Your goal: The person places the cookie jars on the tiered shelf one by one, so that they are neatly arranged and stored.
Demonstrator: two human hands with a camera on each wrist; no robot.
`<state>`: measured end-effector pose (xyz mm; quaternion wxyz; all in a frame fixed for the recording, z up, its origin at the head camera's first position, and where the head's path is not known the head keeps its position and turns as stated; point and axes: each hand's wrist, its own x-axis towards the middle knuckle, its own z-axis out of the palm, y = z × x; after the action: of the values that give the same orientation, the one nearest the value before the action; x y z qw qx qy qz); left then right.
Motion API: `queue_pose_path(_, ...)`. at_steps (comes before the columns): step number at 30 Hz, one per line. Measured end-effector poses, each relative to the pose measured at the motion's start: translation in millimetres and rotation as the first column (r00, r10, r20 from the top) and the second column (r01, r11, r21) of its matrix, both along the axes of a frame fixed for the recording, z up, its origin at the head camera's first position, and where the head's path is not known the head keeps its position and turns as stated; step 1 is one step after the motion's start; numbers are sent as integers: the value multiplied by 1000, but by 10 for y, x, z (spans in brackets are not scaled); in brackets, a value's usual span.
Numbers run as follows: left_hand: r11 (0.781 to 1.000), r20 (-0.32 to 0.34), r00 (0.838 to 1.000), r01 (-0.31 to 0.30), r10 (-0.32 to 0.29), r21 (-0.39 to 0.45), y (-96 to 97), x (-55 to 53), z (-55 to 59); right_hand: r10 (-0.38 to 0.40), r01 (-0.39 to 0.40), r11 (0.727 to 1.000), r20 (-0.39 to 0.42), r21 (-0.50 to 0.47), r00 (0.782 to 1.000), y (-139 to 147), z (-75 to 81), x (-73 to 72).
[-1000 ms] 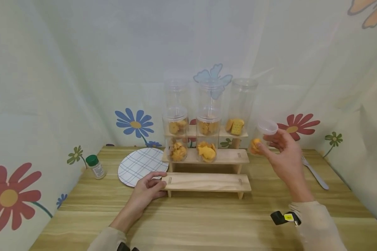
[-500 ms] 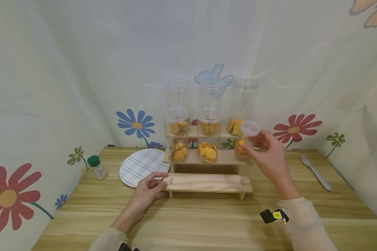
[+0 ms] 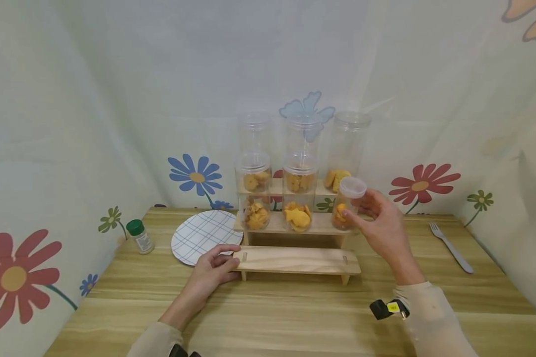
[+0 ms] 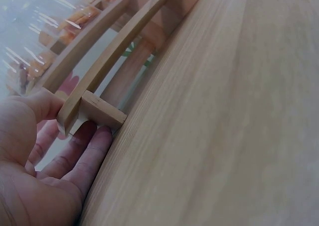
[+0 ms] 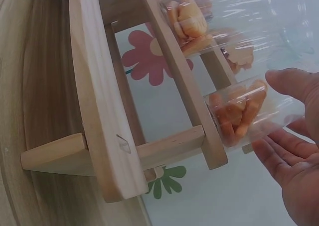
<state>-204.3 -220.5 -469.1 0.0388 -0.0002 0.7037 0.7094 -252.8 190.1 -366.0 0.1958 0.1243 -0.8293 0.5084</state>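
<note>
A three-tier wooden rack [image 3: 295, 259] stands on the table. My left hand [image 3: 210, 270] grips the left end of its lowest shelf; in the left wrist view the thumb lies at the shelf's end and the fingertips [image 4: 102, 136] reach under it beside the leg [image 4: 102, 109]. With my right hand [image 3: 384, 228] I hold a small clear jar [image 3: 341, 215] of orange crackers by its side, thumb in front and fingers behind. Its white lid is on. In the right wrist view the jar's base [image 5: 219, 119] is right at the middle shelf, at the right end.
Two clear jars [image 3: 256, 213] [image 3: 297, 213] of crackers share the middle shelf. Three taller jars [image 3: 350, 139] stand on the top shelf behind. To the left are a checked plate [image 3: 201, 235] and a green-capped shaker [image 3: 140, 238]; a fork [image 3: 453, 250] lies at right.
My right hand has brought the small jar leftward from beside the rack and down to the right end of the middle shelf. The left hand keeps its grip on the lowest shelf.
</note>
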Motion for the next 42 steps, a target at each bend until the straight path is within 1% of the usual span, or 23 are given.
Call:
queue_pose_path(13,1000,2,1000,1,-1,-1,-11,-7,-4,40,-40,999,40,2,998,0,-40,-33)
queue_pose_path(23,1000,9,1000,7,-7,3,-12,-14,-9,41,-44,998,90,34,995,35,-48,-26)
queue_pose_path(27,1000,9,1000,11,-11,4,-16,-14,-6,39,-43,998,83,56,996,53,-50,-26)
queue_pose_path(30,1000,10,1000,12,-12,5,-22,-18,-4,39,-43,997,59,67,997,79,-39,-21)
queue_pose_path(37,1000,23,1000,-17,17,-3,-11,-16,7,4,-4,995,-4,97,1000,154,49,45)
queue_pose_path(40,998,-10,999,-48,48,-51,5,-7,21,-23,26,991,-21,133,1000,174,84,102)
queue_pose_path(42,989,-79,994,-85,75,-121,12,1,48,-45,52,982,-40,181,998,187,101,142)
